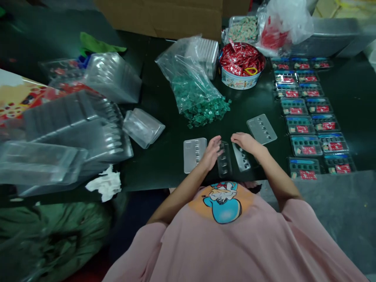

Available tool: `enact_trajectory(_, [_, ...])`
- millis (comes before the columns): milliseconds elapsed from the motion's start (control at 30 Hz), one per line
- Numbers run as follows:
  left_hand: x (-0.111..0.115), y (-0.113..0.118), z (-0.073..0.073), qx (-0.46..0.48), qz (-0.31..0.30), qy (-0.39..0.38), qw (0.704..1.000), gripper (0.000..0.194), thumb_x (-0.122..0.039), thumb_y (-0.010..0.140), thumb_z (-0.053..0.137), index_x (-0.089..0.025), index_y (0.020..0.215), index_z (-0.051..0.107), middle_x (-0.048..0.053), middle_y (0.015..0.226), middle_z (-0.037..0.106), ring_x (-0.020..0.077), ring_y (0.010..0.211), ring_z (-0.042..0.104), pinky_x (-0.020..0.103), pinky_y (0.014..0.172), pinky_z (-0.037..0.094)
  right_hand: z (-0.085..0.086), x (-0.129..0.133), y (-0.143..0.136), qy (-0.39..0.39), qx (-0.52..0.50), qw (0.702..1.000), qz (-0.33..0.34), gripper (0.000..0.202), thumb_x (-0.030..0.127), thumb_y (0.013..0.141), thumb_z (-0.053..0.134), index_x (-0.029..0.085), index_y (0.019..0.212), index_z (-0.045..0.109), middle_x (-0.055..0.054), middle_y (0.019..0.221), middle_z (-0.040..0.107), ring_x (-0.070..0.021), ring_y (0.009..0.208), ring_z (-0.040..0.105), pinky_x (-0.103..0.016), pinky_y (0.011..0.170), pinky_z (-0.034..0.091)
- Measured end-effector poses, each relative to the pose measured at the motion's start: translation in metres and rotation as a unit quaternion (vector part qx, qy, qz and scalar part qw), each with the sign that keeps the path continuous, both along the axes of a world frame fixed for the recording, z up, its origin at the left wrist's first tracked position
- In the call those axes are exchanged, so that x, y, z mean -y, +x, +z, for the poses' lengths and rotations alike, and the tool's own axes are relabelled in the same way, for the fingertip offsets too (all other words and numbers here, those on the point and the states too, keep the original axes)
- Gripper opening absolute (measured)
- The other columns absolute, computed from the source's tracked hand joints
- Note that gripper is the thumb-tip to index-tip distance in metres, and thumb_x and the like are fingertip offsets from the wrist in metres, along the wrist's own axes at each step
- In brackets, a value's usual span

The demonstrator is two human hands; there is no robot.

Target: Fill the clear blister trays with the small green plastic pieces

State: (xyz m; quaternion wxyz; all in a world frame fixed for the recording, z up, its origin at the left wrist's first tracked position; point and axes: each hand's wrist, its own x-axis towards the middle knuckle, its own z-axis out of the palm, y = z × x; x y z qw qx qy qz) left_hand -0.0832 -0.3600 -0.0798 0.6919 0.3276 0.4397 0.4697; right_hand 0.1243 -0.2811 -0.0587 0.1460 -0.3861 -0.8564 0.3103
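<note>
In front of my body, my left hand [212, 153] lies between two clear plastic trays. Its fingers are apart, with the tips at the upper left edge of the middle tray [224, 164]. My right hand [245, 141] is closed over the far end of another clear plastic tray [242, 161], which slants and shows a row of small square pockets. The flat left tray [190, 155] rests partly beside my left wrist. Past my right hand lies one more clear tray [262, 129]. A pile of small green pieces [205, 111] spills from a clear bag [188, 66] beyond my hands.
A round tin [241, 81] holds red packets behind the green pieces. Rows of filled trays [302, 125] stand on the right. Stacked clear plastic trays [73, 121] crowd the left, with crumpled white tissue [107, 183] at the table's near edge. A cardboard box [164, 17] stands at the back.
</note>
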Motion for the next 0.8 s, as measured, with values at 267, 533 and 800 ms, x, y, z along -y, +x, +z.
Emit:
enact_trajectory(267, [0.013, -0.002, 0.005, -0.422, -0.089, 0.226, 0.874, 0.046, -0.035, 0.081, 0.061, -0.023, 0.125, 0.058, 0.012, 0.153, 0.034, 0.0350, 0.146, 0.019, 0.056, 0.118, 0.014, -0.009, 0.009, 0.001, 0.094, 0.043, 0.991, -0.082, 0.020, 0.021, 0.094, 0.050, 0.020, 0.106, 0.066, -0.012, 0.111, 0.064, -0.0250, 0.107, 0.054, -0.040, 0.092, 0.042])
enact_trajectory(533, [0.015, -0.022, 0.001, -0.526, -0.154, 0.230, 0.804, 0.038, -0.043, 0.074, 0.070, -0.021, 0.106, 0.068, 0.017, 0.138, 0.049, 0.0454, 0.142, 0.022, 0.063, 0.114, 0.016, -0.021, 0.021, 0.069, 0.066, 0.195, 0.902, -0.380, 0.082, 0.055, 0.076, 0.070, 0.019, 0.142, 0.039, -0.025, 0.151, 0.031, -0.0472, 0.139, 0.024, -0.071, 0.100, 0.027])
enact_trajectory(800, [0.013, -0.006, 0.029, -0.510, -0.197, 0.266, 0.794, 0.036, -0.026, 0.082, 0.057, -0.023, 0.116, 0.066, 0.011, 0.146, 0.046, 0.0384, 0.143, 0.026, 0.060, 0.115, 0.019, -0.027, 0.023, 0.074, 0.083, 0.160, 0.914, -0.364, 0.053, 0.029, 0.088, 0.054, 0.018, 0.139, 0.046, -0.021, 0.146, 0.043, -0.0400, 0.134, 0.039, -0.064, 0.103, 0.035])
